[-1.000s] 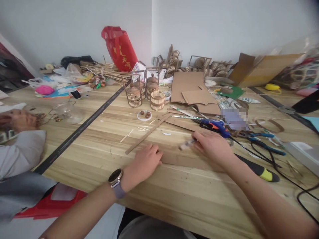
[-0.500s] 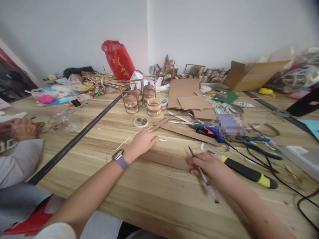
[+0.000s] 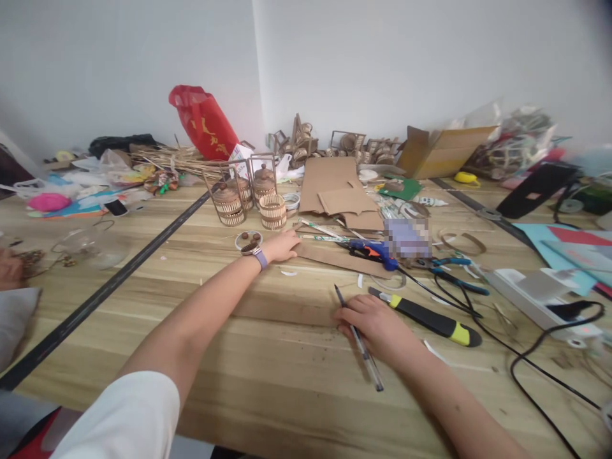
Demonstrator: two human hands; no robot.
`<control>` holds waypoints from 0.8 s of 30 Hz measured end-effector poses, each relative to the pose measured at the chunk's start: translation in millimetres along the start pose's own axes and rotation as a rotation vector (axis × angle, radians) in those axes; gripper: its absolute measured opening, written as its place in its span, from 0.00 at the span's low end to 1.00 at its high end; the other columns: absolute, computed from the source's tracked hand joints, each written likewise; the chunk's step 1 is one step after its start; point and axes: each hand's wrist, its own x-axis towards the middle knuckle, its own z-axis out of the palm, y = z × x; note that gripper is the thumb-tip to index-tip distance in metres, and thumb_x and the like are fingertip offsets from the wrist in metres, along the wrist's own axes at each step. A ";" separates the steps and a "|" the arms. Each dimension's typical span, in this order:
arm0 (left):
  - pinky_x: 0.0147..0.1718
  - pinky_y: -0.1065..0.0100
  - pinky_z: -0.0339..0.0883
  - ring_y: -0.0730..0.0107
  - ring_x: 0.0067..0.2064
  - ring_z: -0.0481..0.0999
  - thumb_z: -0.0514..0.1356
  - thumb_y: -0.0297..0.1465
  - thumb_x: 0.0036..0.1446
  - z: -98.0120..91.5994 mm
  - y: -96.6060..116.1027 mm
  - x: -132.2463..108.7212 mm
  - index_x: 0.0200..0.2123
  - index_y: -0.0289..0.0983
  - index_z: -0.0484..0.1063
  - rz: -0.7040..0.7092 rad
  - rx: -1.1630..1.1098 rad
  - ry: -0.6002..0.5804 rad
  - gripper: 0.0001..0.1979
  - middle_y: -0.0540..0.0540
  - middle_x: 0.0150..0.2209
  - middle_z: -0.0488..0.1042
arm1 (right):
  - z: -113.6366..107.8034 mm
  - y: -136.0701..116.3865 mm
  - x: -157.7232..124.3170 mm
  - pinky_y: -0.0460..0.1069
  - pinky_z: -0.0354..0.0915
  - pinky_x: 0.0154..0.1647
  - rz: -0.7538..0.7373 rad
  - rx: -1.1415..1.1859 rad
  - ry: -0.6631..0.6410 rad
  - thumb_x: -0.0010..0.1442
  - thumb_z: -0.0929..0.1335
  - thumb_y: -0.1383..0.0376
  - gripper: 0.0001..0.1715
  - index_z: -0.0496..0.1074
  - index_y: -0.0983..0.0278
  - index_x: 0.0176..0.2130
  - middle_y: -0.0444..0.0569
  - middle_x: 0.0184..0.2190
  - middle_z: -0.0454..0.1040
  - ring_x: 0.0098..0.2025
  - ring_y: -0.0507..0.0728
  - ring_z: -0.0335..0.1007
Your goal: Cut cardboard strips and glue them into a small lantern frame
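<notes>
Our right hand (image 3: 377, 325) grips a pen (image 3: 368, 360) (tip pointing away) and rests on a cardboard strip (image 3: 282, 310), with a utility knife (image 3: 430, 317) just to its right. Our left hand (image 3: 282, 246) stretches far ahead, palm down beside a bead dish (image 3: 237, 242) — whether it grips anything, we cannot tell.

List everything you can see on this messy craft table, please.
table: one, light wood, under everything
pen: one, dark, in the right hand
cardboard strip: one, brown, beside the right hand
utility knife: one, black and yellow, right of the pen
glue gun: one, blue and orange, centre
woven baskets: several, tan, behind the left hand
red bag: one, red, back wall
cardboard sheets: some, brown, centre back
left hand: stretched forward near the baskets
right hand: holding the pen
</notes>
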 end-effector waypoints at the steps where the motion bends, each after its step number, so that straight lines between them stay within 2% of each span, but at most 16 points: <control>1: 0.52 0.60 0.61 0.54 0.52 0.69 0.62 0.31 0.56 -2.5 -2.7 0.4 0.45 0.34 0.75 0.001 0.010 -0.007 0.14 0.37 0.49 0.73 | -0.2 0.0 -0.4 0.52 0.61 0.42 -0.003 -0.002 0.000 0.65 0.64 0.68 0.10 0.75 0.62 0.41 0.50 0.34 0.75 0.40 0.57 0.70; 4: 0.51 0.62 0.61 0.58 0.47 0.71 0.60 0.32 0.58 -11.7 -9.2 -3.2 0.37 0.35 0.76 -0.014 0.033 -0.020 0.07 0.41 0.41 0.76 | 0.1 0.4 -1.8 0.52 0.62 0.42 -0.018 -0.006 0.015 0.65 0.66 0.65 0.09 0.75 0.62 0.44 0.50 0.35 0.76 0.40 0.58 0.70; 7: 0.46 0.64 0.62 0.60 0.43 0.72 0.56 0.30 0.61 -22.7 -12.5 -13.6 0.34 0.37 0.76 -0.090 0.057 -0.005 0.09 0.42 0.39 0.77 | 1.3 3.1 -3.3 0.53 0.63 0.44 -0.002 -0.055 0.116 0.66 0.65 0.62 0.12 0.75 0.62 0.47 0.52 0.38 0.77 0.42 0.59 0.70; 11: 0.38 0.65 0.62 0.59 0.39 0.73 0.53 0.29 0.62 -39.9 -10.6 -32.9 0.37 0.38 0.76 -0.226 0.093 0.079 0.10 0.42 0.38 0.78 | 1.1 9.1 -4.7 0.55 0.64 0.45 0.056 -0.128 0.317 0.68 0.63 0.61 0.14 0.74 0.63 0.47 0.55 0.42 0.78 0.43 0.60 0.70; 16: 0.42 0.60 0.61 0.54 0.42 0.74 0.48 0.29 0.66 -59.5 0.4 -55.9 0.45 0.36 0.73 -0.318 0.128 0.241 0.14 0.38 0.39 0.78 | -7.5 12.2 -8.8 0.60 0.63 0.52 0.184 -0.187 0.551 0.66 0.64 0.63 0.15 0.72 0.60 0.51 0.55 0.48 0.77 0.53 0.65 0.67; 19: 0.43 0.61 0.61 0.56 0.43 0.73 0.47 0.30 0.67 -62.6 11.9 -72.4 0.47 0.37 0.72 -0.302 0.110 0.288 0.15 0.40 0.40 0.77 | -16.1 15.2 -14.4 0.64 0.59 0.57 0.288 -0.223 0.686 0.64 0.66 0.61 0.19 0.68 0.59 0.55 0.57 0.56 0.72 0.60 0.68 0.63; 21: 0.43 0.62 0.61 0.59 0.41 0.73 0.47 0.31 0.67 -58.5 22.0 -86.2 0.43 0.38 0.73 -0.231 0.044 0.277 0.14 0.43 0.38 0.77 | -21.7 20.2 -17.8 0.66 0.58 0.59 0.310 -0.209 0.691 0.64 0.66 0.59 0.21 0.67 0.61 0.55 0.60 0.58 0.70 0.62 0.69 0.61; 24: 0.42 0.63 0.61 0.61 0.40 0.72 0.48 0.30 0.66 -43.8 37.8 -108.5 0.38 0.38 0.72 -0.138 -0.124 0.195 0.13 0.45 0.35 0.76 | -26.9 30.7 -19.8 0.65 0.61 0.55 0.267 -0.113 0.533 0.63 0.66 0.52 0.20 0.71 0.61 0.49 0.59 0.51 0.75 0.57 0.70 0.66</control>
